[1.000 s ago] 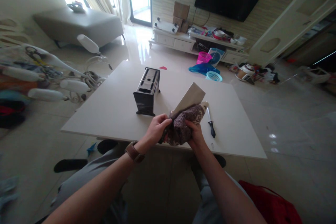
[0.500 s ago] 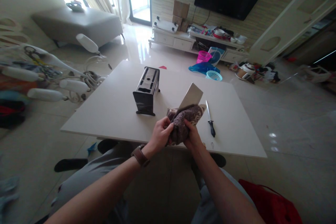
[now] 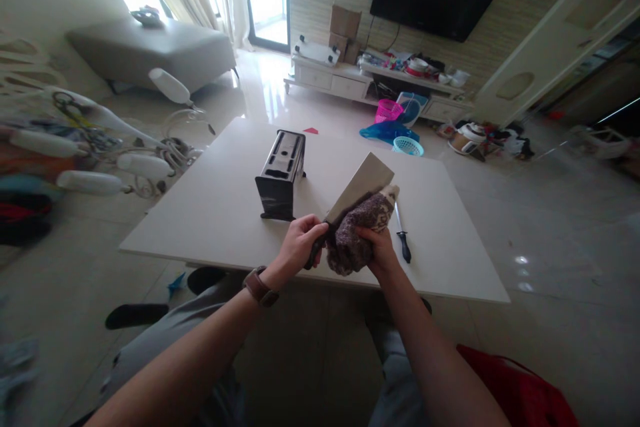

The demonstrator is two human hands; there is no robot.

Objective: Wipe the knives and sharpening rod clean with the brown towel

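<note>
A cleaver point(image 3: 361, 181) with a broad metal blade and a dark handle tilts up and to the right over the table. My left hand point(image 3: 303, 240) is closed around its handle. Bunched in my right hand point(image 3: 379, 250) is a brown and cream patterned cloth point(image 3: 357, 233), pressed against the lower edge of the blade and covering part of it. To the right lies a honing steel point(image 3: 403, 240) with a black handle, its rod partly behind the cloth. A black and silver knife block point(image 3: 283, 170) stands on the table, left of the cleaver.
The white table point(image 3: 200, 213) spans the space before me, its near edge just under my hands. Beyond it on the floor are a pink basket point(image 3: 388, 111), a blue bag point(image 3: 385, 133) and a light blue basket point(image 3: 408, 145). A red bag point(image 3: 515, 387) lies at lower right.
My left hand has moved from the cloth's edge to a grip on the handle, which now shows. My right hand and the cloth have shifted right, and more of the blade is uncovered.
</note>
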